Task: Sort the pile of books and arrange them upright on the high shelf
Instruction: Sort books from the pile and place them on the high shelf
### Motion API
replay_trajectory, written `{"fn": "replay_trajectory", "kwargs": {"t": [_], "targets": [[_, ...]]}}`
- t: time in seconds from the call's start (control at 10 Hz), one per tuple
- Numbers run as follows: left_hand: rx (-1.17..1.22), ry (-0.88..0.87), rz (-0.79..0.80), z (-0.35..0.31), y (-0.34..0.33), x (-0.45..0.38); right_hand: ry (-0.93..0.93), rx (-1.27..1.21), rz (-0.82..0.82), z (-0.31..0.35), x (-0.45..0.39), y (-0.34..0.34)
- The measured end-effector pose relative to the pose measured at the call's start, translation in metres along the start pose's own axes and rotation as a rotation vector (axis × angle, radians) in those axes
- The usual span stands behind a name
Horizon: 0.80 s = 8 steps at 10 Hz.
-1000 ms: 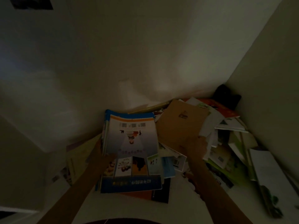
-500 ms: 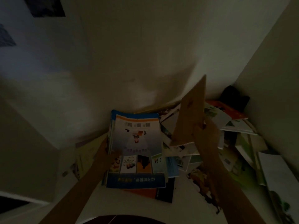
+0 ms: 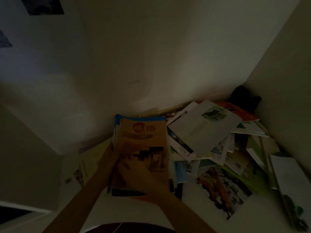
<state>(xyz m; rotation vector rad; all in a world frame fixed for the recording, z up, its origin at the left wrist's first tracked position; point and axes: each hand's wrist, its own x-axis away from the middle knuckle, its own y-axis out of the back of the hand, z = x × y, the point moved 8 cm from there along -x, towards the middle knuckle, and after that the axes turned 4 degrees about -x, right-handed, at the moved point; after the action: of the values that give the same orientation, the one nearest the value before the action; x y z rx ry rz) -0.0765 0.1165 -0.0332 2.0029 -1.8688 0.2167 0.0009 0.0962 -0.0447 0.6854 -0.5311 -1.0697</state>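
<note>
A brown book (image 3: 143, 148) lies on top of a blue-edged stack (image 3: 117, 125) at the left of the scattered pile (image 3: 218, 157); the right hand (image 3: 134, 172) rests flat on its cover, fingers straight; the left hand (image 3: 110, 152) grips the stack's left edge

- Dim room, pale back wall (image 3: 151, 56) meeting a side wall (image 3: 289, 84) at the right corner.
- Dark picture (image 3: 44, 5) high on the back wall's left.
- Dark object (image 3: 244, 98) in the corner.
</note>
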Motion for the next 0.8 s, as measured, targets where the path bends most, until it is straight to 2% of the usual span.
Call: {"fn": "replay_trajectory", "kwargs": {"t": [0.1,0.2,0.3,0.4,0.6,0.7,0.8], "targets": [[-0.124,-0.117,0.004,0.019,0.000,-0.015,-0.339,-0.273,-0.274,-0.071,0.029,0.071],[-0.210,-0.135,0.018,0.020,-0.001,-0.015,-0.731,-0.328,-0.875,-0.149,0.093,0.142],[-0.244,-0.151,0.028,0.015,-0.005,-0.014,-1.041,-0.359,-0.949,-0.194,0.129,0.162],[-0.224,-0.115,-0.025,0.018,-0.003,-0.013,-1.076,-0.447,-0.890,-0.220,0.124,0.155],[-0.194,-0.055,-0.108,0.030,0.017,-0.013,-0.973,-0.714,-1.074,-0.227,0.118,0.166],[-0.227,-0.041,-0.122,0.038,0.031,-0.019,-0.957,-0.467,-0.940,-0.217,0.105,0.167],[-0.199,-0.022,-0.095,0.046,0.034,-0.022,-1.042,-0.163,-0.687,-0.203,0.096,0.147]]}}
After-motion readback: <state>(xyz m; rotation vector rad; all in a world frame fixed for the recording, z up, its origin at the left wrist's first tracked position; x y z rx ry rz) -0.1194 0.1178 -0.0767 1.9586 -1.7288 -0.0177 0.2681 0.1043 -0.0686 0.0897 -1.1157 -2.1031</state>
